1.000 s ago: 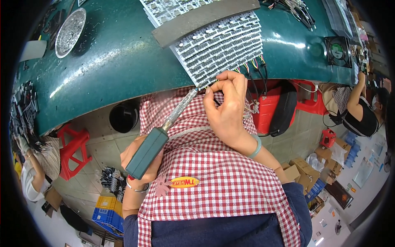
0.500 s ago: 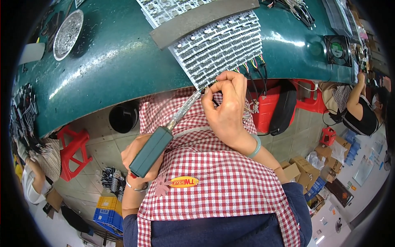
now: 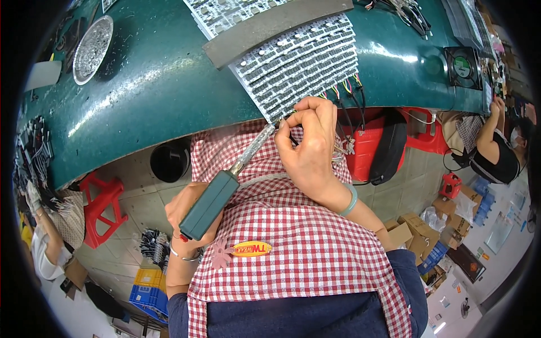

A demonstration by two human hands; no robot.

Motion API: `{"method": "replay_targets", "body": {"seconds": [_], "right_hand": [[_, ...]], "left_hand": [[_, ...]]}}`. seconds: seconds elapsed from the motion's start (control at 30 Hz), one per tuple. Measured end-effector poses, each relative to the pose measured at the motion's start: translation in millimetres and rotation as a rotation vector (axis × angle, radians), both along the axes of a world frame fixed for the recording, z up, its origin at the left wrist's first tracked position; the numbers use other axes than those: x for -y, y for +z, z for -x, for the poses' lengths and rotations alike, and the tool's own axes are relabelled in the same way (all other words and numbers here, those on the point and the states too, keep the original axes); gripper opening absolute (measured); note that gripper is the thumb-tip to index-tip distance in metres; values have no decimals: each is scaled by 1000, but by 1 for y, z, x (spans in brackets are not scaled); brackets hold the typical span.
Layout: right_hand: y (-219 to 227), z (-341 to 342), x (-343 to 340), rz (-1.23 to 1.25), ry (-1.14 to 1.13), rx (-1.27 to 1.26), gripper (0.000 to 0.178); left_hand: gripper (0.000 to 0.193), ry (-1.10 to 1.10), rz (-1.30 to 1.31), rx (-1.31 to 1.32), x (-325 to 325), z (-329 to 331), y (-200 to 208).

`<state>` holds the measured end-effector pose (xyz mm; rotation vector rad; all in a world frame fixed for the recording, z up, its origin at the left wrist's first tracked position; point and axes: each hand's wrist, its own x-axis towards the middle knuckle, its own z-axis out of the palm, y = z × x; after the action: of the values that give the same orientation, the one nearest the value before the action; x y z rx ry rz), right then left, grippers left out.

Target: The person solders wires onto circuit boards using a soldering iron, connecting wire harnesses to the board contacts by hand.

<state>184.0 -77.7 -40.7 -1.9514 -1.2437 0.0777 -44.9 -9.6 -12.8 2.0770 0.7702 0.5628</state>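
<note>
The soldering iron [image 3: 228,183] is before the apron [image 3: 293,242], its long axis slanting; the foil-wrapped shaft [image 3: 253,149] points forward and to the right, its end at the near corner of the circuit boards [image 3: 301,65] on the table [image 3: 158,84]; the left hand [image 3: 181,205] has its fingers clamped around the green handle [image 3: 209,205]; the right hand [image 3: 310,149] has thumb and forefinger together beside the tip, perhaps on a wire too small to tell.

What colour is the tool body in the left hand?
Dark green; the tool body shows best in the head view.
</note>
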Motion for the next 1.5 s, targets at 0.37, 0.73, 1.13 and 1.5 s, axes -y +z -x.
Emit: {"method": "replay_targets", "body": {"seconds": [0.37,0.73,1.13,1.5], "right_hand": [[-1,0,0,0,2,-4,20],[4,-1,12,-29,-48,-273,5],[2,1,11,-21,-30,-251,9],[2,-2,5,2,-25,-148,12]], "left_hand": [[18,71,-117,-20,5,4,10],[24,100,-182,13,8,4,5],[24,111,-140,1,10,5,2],[23,61,-85,1,4,0,2]]}}
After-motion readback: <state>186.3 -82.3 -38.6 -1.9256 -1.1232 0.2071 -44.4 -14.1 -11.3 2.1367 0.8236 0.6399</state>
